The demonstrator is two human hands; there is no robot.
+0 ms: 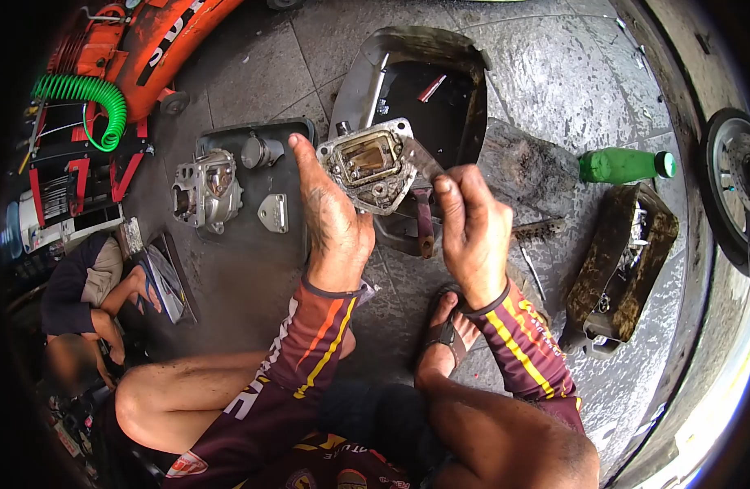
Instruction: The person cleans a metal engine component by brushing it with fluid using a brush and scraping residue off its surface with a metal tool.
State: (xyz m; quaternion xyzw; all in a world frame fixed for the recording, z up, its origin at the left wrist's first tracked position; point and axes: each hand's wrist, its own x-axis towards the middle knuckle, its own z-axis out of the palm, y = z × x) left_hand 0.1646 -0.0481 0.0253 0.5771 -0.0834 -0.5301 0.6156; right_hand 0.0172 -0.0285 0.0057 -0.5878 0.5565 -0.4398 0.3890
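Observation:
My left hand (pixel 336 220) supports a metal engine cylinder head (pixel 367 167), with the thumb up along its left side and the palm beneath. The squarish recess in its face is stained brown and turned up toward me. Between the thumb and fingers of my right hand (pixel 475 232) is a flat metal scraper blade (pixel 425 158). Its far end meets the right edge of the cylinder head; whether it presses there I cannot tell. Left of my hands, a dark tray (pixel 297 244) bears another metal engine casting (pixel 208 194), a piston (pixel 262 151) and a small metal plate (pixel 273 213).
Ahead lies a large black basin (pixel 469 73). To the right are a green bottle (pixel 624 165), a grimy metal box (pixel 628 269) with small parts and a wheel (pixel 730 183). At the left stand an orange compressor (pixel 159 49), a green coiled hose (pixel 90 98) and another person (pixel 86 293).

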